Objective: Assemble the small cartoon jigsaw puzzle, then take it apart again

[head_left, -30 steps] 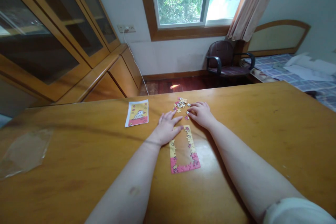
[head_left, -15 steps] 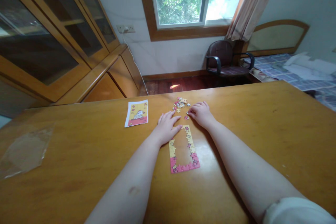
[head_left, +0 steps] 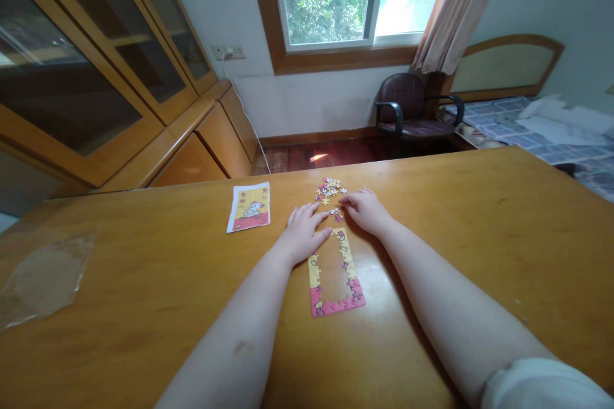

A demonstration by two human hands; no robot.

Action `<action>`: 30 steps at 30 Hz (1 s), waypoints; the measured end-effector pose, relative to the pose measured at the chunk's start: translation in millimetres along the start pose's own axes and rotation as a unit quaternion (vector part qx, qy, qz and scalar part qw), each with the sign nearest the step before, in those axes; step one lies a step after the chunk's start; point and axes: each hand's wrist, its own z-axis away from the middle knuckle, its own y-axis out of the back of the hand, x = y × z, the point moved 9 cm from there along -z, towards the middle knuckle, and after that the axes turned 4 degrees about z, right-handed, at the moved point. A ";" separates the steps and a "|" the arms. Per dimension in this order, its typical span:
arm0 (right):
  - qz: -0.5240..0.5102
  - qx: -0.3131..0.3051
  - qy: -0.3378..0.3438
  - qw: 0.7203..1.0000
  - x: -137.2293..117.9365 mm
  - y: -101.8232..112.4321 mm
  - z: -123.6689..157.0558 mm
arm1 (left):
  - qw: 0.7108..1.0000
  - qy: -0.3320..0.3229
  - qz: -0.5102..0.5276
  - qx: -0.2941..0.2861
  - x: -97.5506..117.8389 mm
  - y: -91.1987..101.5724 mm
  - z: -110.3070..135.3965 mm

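A jigsaw border (head_left: 316,308) lies on the table, pink at its near end and yellow farther up, with bare wood inside it. My left hand (head_left: 307,233) rests with fingers spread over its upper left corner, hiding part of it. Beyond the border, a couple of loose puzzle pieces (head_left: 336,214) sit close together, between the fingertips of both hands. My right hand (head_left: 367,211) is just right of them, thumb and forefinger apart, with nothing visible between them. A small heap of puzzle pieces (head_left: 330,187) lies farther back, near the table's far edge.
Left of the heap lies a picture card (head_left: 249,208) with a white animal on yellow and pink. A clear plastic bag (head_left: 48,275) is flat on the left of the wooden table (head_left: 455,236). Behind the table stand a glass-door cabinet (head_left: 144,160) and an office chair (head_left: 405,105).
My right hand has shifted slightly left and its fingers have parted. A small piece by its fingertips is now farther left, beside another piece. My left hand stays in place.
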 end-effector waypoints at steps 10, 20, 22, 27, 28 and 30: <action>-0.043 -0.028 0.031 0.998 -12.1 -7.3 0.8 | 1.000 0.002 -0.012 -0.018 1.3 -3.0 0.9; -0.011 -0.008 -0.029 0.999 4.4 -4.1 -2.2 | 1.000 0.003 -0.015 -0.027 1.2 -5.1 1.5; 0.005 -0.002 -0.056 0.998 11.3 -1.5 -1.8 | 1.000 0.002 -0.014 -0.023 0.9 -4.2 1.7; 0.021 0.009 -0.078 0.997 16.4 4.1 0.3 | 0.999 -0.023 -0.008 -0.026 10.2 -1.5 3.6; 0.019 0.006 -0.069 0.997 14.4 4.0 0.4 | 0.998 -0.045 -0.005 -0.035 15.9 -2.8 4.2; 0.014 -0.002 -0.045 0.999 9.9 2.5 0.6 | 0.995 -0.081 -0.005 -0.055 26.0 -7.1 5.5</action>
